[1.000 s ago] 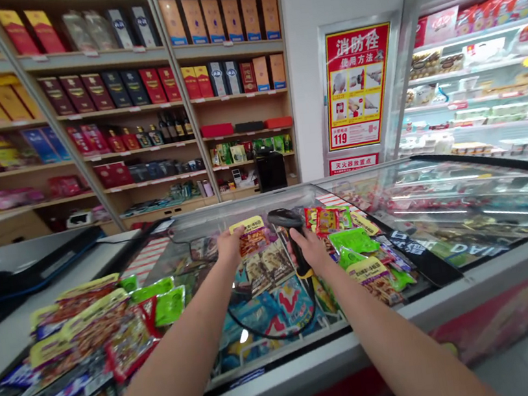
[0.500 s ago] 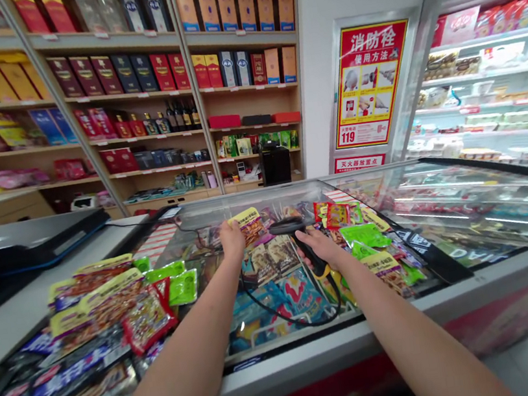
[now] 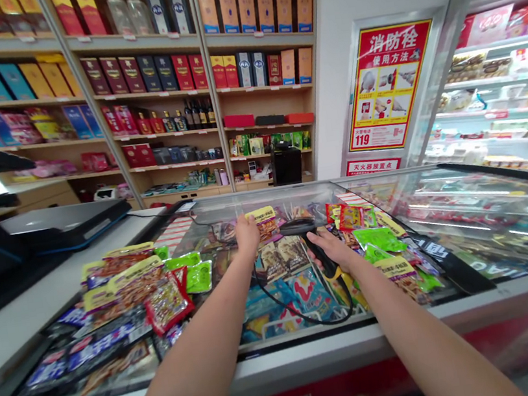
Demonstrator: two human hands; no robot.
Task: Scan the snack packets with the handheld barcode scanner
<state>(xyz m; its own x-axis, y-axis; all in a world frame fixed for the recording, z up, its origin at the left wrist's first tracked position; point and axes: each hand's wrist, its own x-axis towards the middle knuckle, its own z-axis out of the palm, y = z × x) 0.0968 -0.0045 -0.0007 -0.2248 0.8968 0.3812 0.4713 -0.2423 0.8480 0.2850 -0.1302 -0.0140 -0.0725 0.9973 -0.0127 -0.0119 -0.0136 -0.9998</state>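
My left hand (image 3: 248, 234) is closed on a snack packet (image 3: 266, 222) with a yellow top, held over the glass lid of a chest freezer. In my right hand (image 3: 327, 248) is a black and yellow barcode scanner (image 3: 298, 226), its head turned left toward the packet. The scanner's black cord (image 3: 293, 317) loops down across the glass. Left of my arms lies a pile of snack packets (image 3: 129, 286), with a red-edged packet (image 3: 168, 302) on top. Right of the scanner, more packets lie in a second pile, green ones (image 3: 379, 240) among them.
The freezer's front edge (image 3: 315, 352) runs below my forearms. A flat black device (image 3: 68, 224) stands on the counter at left. A black strip (image 3: 454, 263) lies right of the second pile. Behind are shelves of boxes (image 3: 151, 96) and a lit display fridge (image 3: 499, 93) at right.
The view has shifted, so everything sits slightly further right in it. Both hands keep their grip, the packet still close to the scanner head.
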